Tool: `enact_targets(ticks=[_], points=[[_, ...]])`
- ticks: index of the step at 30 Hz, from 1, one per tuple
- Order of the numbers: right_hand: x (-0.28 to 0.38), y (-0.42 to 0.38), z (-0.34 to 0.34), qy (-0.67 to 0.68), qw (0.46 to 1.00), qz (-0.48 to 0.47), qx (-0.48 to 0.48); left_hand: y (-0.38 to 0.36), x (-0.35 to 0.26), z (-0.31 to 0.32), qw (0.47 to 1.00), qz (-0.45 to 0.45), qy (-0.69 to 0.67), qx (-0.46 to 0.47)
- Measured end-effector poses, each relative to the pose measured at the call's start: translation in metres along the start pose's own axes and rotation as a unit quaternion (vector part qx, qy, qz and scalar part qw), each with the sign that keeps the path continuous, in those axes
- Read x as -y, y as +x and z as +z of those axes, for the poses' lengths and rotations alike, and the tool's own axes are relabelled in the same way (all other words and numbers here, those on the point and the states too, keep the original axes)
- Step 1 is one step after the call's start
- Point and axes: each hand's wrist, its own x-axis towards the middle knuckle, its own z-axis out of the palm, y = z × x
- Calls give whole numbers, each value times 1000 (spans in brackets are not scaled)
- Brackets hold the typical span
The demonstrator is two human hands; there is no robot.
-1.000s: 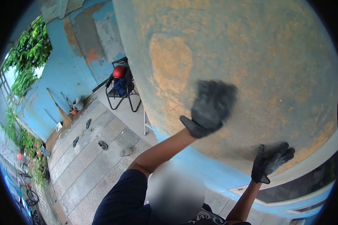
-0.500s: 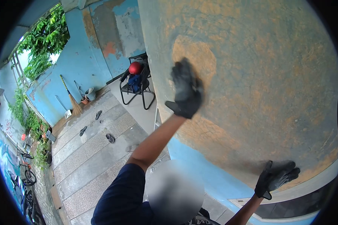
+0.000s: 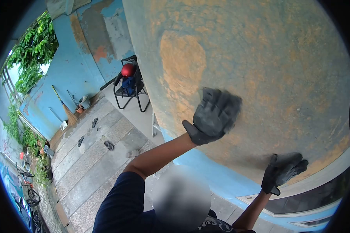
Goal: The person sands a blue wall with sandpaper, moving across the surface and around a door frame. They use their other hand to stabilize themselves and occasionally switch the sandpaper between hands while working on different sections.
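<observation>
My left hand, in a dark work glove, lies flat with its fingers spread on a weathered wall of patchy orange and grey-blue. The bare forearm rises to it from my navy sleeve. Lower and to the right, my right hand, also gloved, rests on the same wall just above its blue base band, fingers pointing right. I see nothing held in either hand.
Far below on the left lies a paved floor with scattered sandals. A black folding chair carrying a red helmet stands by the blue wall. A broom and dustpan lean there. Green plants and bicycles line the left edge.
My left hand swept up and left across the wall, then came back down to the right, near where it began. My right hand stayed in place.
</observation>
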Motion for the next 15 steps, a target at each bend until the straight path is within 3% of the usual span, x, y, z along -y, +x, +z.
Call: enact_targets(ticks=[1,2,3,4,5,6,7,8,9,10,11,12,14,15], points=[[0,0,1,-4,1000,-1,-1,-5,-8,-11,938,-88,334,37],[-1,0,2,-2,1000,1,-1,-5,-21,-27,912,-111,390,57],[-2,-1,1,-1,1000,5,2,3,-35,-53,975,-112,192,-4],[-2,-1,0,-5,1000,8,6,10,-53,-86,994,-92,-17,-54],[-2,0,1,2,1000,0,1,16,-72,-114,988,-66,-107,-91],[-1,0,1,9,1000,-6,-4,52,-98,-104,945,-57,218,-239],[-1,-1,0,4,1000,-3,-1,56,-104,-102,879,-40,374,-293],[-1,-1,1,3,1000,-11,-8,61,-110,-100,780,-44,515,-354],[-1,0,2,2,1000,-19,-17,52,-108,-107,588,-43,752,-295],[1,3,2,-2,1000,-16,-21,55,-103,-96,343,-34,916,-206],[5,5,-1,5,1000,3,-19,47,-83,-83,406,-17,893,-195],[7,5,-4,13,1000,19,-12,34,-62,-66,418,9,898,-137],[3,3,-1,5,1000,15,-8,14,-30,-13,391,5,920,31],[1,1,0,-1,1000,10,-2,3,-19,13,391,3,920,30]])
